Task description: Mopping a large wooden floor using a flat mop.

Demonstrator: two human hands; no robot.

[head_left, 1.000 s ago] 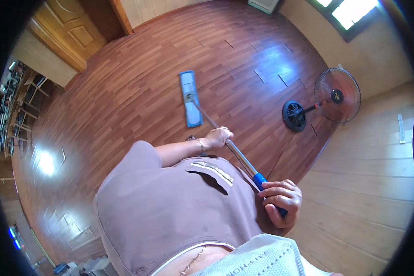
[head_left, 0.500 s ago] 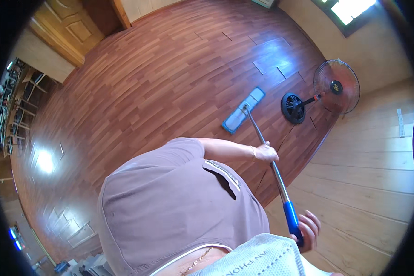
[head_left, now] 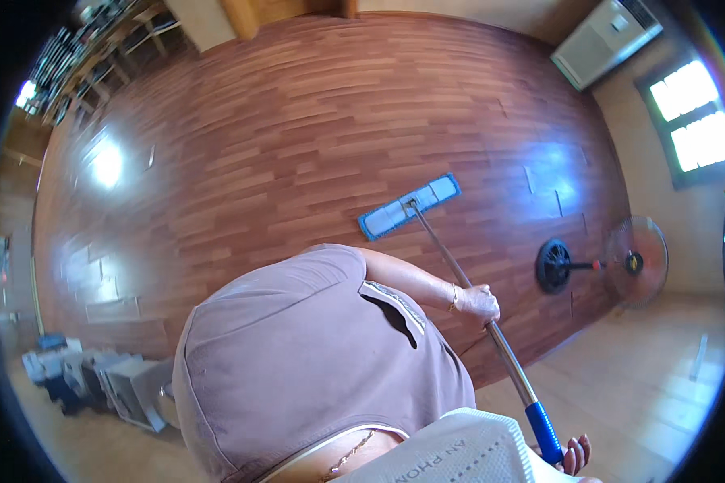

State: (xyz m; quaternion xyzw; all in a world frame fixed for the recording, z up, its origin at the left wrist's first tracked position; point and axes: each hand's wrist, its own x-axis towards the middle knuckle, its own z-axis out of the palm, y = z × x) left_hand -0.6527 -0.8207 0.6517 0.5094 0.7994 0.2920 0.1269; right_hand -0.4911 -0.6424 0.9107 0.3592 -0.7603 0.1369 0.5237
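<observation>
A flat mop [head_left: 409,207] with a pale blue, fringed pad lies on the wood-look floor ahead of me. Its metal pole slants back toward my lower right and ends in a blue grip. My left hand [head_left: 478,304] reaches across my front and is closed round the middle of the pole. At the lower right, my right hand [head_left: 576,456] has its fingers curled by the end of the blue grip; part of this hand is hidden behind the grip and the picture's lower edge.
A standing fan [head_left: 634,262] with a round black base is right of the mop. Farther off, a white boxy unit [head_left: 606,44] stands by the wall near a window [head_left: 694,117]. Wooden racks [head_left: 105,64] line the far left, and grey boxy items [head_left: 133,390] sit at the lower left.
My view has turned, so the fan sits lower and farther right and the white unit shows fully. The mop pad has swung to lie more crosswise. Both hands stay on the pole.
</observation>
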